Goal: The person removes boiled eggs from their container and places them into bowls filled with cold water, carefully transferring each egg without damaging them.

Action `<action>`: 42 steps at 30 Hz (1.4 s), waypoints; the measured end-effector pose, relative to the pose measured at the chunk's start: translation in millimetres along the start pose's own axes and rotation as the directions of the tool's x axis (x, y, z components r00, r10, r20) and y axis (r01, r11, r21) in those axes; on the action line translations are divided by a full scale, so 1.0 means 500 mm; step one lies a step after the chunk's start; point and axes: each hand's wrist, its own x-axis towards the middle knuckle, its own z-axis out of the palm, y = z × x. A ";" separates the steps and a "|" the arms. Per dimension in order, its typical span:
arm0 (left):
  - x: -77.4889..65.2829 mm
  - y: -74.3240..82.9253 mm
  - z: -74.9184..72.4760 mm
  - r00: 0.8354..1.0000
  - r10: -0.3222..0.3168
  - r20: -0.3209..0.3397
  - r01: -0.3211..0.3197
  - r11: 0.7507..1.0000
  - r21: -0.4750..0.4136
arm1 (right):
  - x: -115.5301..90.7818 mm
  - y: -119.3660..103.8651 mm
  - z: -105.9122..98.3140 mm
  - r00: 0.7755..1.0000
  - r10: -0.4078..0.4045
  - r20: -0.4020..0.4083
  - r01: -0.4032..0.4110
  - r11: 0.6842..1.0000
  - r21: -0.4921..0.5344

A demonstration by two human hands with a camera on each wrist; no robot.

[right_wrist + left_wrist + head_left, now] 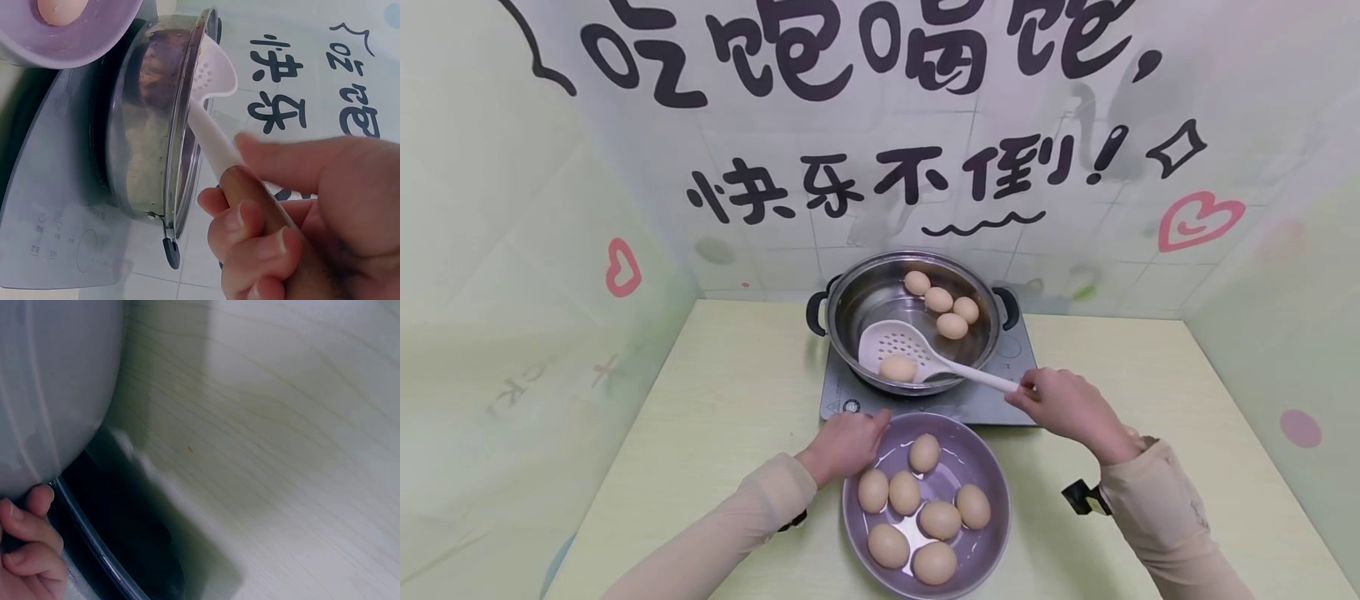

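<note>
An egg lies in the skimmer, low inside the pot by its near rim. The right hand has fingers curled round the skimmer's handle, just outside that rim. The left hand grips the bowl at its far-left edge. Bare table lies on both sides.

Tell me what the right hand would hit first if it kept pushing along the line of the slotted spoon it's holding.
Probably the near rim of the steel pot: the right hand points along the slotted spoon toward it. Depth is unclear.
</note>
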 end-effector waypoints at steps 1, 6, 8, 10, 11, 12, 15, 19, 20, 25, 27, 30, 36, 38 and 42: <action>0.000 0.000 0.000 1.000 0.001 0.000 -0.001 1.000 0.001 | 0.001 0.002 -0.001 1.000 -0.004 0.006 0.004 1.000 0.002; 0.000 0.001 0.002 1.000 0.006 -0.004 -0.006 1.000 0.009 | 0.007 0.011 -0.008 0.999 -0.014 0.043 0.014 1.000 0.005; 0.000 0.001 0.002 1.000 0.005 -0.006 -0.005 1.000 0.009 | 0.009 0.015 -0.011 0.998 -0.007 0.069 0.006 1.000 0.014; 0.000 0.001 0.003 1.000 0.004 -0.010 -0.004 1.000 0.009 | 0.011 0.020 -0.013 0.996 -0.006 0.093 0.003 1.000 0.029; -0.001 0.001 0.003 1.000 0.003 -0.011 -0.003 1.000 0.009 | 0.012 0.022 -0.014 0.995 -0.007 0.104 0.003 0.999 0.038; -0.001 0.001 0.004 1.000 0.002 -0.012 -0.001 1.000 0.009 | 0.013 0.025 -0.015 0.994 -0.010 0.113 0.005 0.999 0.047; -0.001 0.000 0.005 1.000 -0.002 -0.011 0.002 1.000 0.007 | 0.014 0.035 -0.017 0.991 -0.027 0.130 0.016 0.996 0.087; 0.000 0.001 0.005 1.000 -0.002 -0.005 0.002 1.000 0.001 | 0.012 0.048 -0.023 0.986 -0.042 0.160 0.016 0.987 0.158; 0.000 0.001 0.005 1.000 -0.001 -0.004 0.001 1.000 0.002 | 0.010 0.051 -0.025 0.984 -0.040 0.171 0.009 0.984 0.178; 0.001 0.000 0.004 1.000 0.005 -0.017 -0.005 1.000 0.006 | -0.007 0.061 -0.045 0.978 -0.010 0.209 -0.042 0.970 0.241; 0.001 0.000 0.003 1.000 0.006 -0.024 -0.006 1.000 0.005 | -0.017 0.065 -0.055 0.978 0.000 0.209 -0.052 0.969 0.243; 0.000 0.000 0.004 1.000 0.007 -0.025 -0.006 1.000 0.004 | -0.038 0.072 -0.066 0.978 0.018 0.207 -0.066 0.971 0.231; 0.001 -0.001 0.006 1.000 0.007 -0.020 -0.006 1.000 0.013 | -0.088 0.088 -0.078 0.978 0.042 0.204 -0.084 0.975 0.204; 0.002 -0.001 0.005 1.000 0.004 -0.020 -0.004 1.000 0.015 | -0.104 0.092 -0.078 0.978 0.044 0.204 -0.085 0.977 0.197; 0.004 0.001 0.002 1.000 -0.002 -0.012 0.002 1.000 0.015 | -0.133 0.101 -0.073 0.979 0.030 0.199 -0.068 0.980 0.187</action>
